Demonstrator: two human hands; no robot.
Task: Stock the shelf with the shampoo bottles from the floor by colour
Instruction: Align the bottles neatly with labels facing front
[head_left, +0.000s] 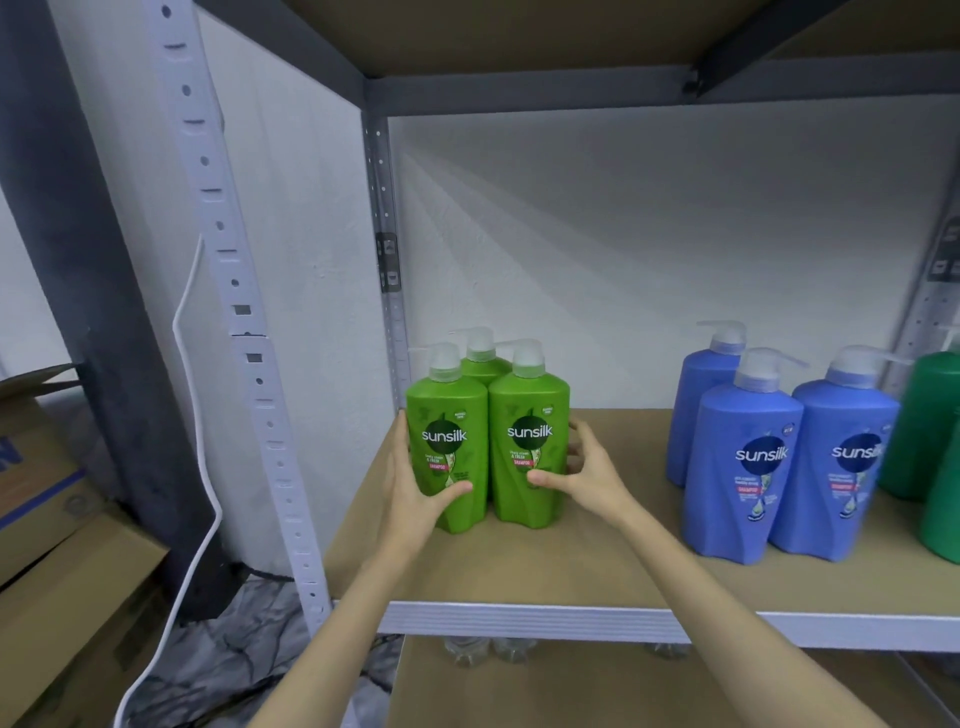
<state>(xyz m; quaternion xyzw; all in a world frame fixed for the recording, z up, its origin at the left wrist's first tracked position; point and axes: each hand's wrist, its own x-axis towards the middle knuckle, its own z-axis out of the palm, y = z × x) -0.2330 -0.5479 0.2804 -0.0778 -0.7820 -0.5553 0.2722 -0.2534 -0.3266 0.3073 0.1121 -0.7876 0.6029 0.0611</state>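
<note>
From the head camera I see the shelf board (597, 566) with three light-green shampoo bottles bunched at its back-left corner, hard against the upright (387, 270); I judge they sit there so that colour has its own end of the board; the front-left bottle (448, 441) and the front-right bottle (529, 441) stand upright, touching side to side, with a third bottle (480, 358) just behind them. My left hand (415, 499) wraps the outer side of the front-left bottle, thumb across its face; my right hand (582, 478) does the same on the front-right bottle, fingers round its far side; both are curled on the bottles, squeezing the pair together, which I take as squaring them up, labels forward. Well apart, toward the right end of the board, three blue bottles (743, 467) stand as their own cluster; dark-green bottles (930, 426) crowd the right edge, partly cut off. Cardboard boxes (47, 493) and a white cable (192, 467) lie off to the left; the floor stock is out of view.
</note>
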